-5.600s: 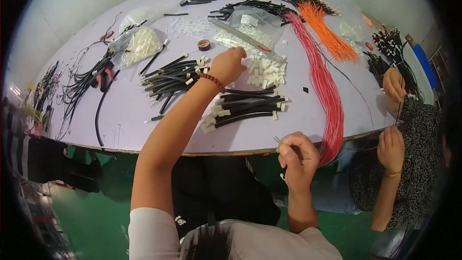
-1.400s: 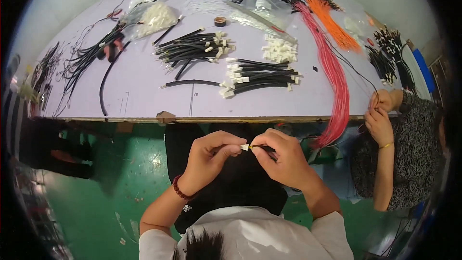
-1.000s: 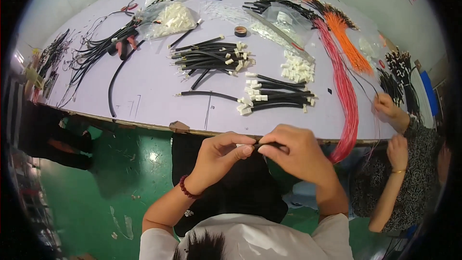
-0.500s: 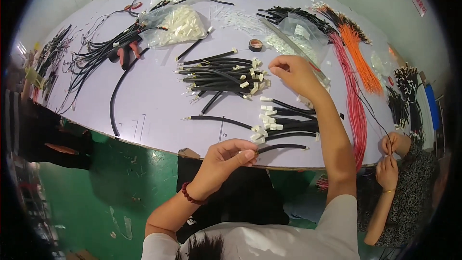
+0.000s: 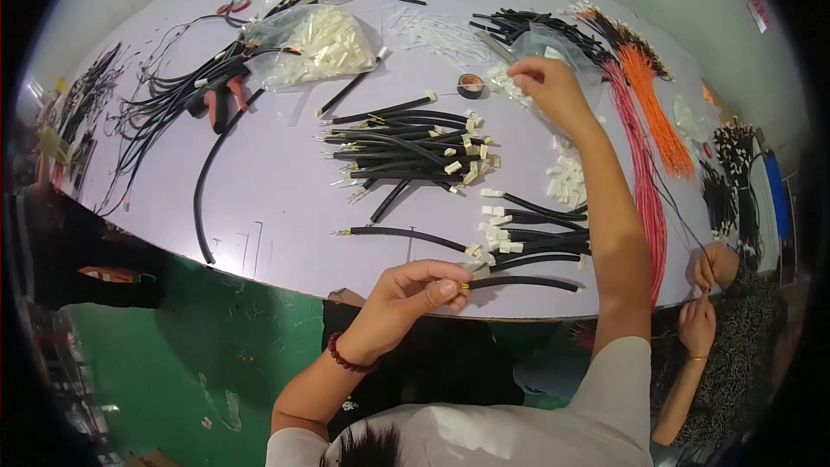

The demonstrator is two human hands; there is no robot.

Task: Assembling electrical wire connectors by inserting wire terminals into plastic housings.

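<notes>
Pliers [image 5: 226,102] with red-and-black grips lie against a spread of dark wires [image 5: 169,86], left of a clear bag [image 5: 333,43] of white plugs. Next comes a pile of short black cables [image 5: 398,151]; below it a single cable [image 5: 406,232] lies alone.

The left hand [image 5: 415,294] pinches one end of another black cable [image 5: 527,282] between thumb and fingers, at the table's near edge, yellow wire showing by the fingertips. Its far end points right, just below a second bunch [image 5: 536,233] of cables with white plugs. If that pinch slackens, the cable could drop off the edge; a hard tug could strain the thin wires.

The right hand [image 5: 553,91] reaches over the ruler [image 5: 494,47], right of the tape roll [image 5: 469,85], fingers loosely curled; whether anything sits between them cannot be told. A low forearm sweep could scatter the heap of white plugs [image 5: 566,175].
</notes>
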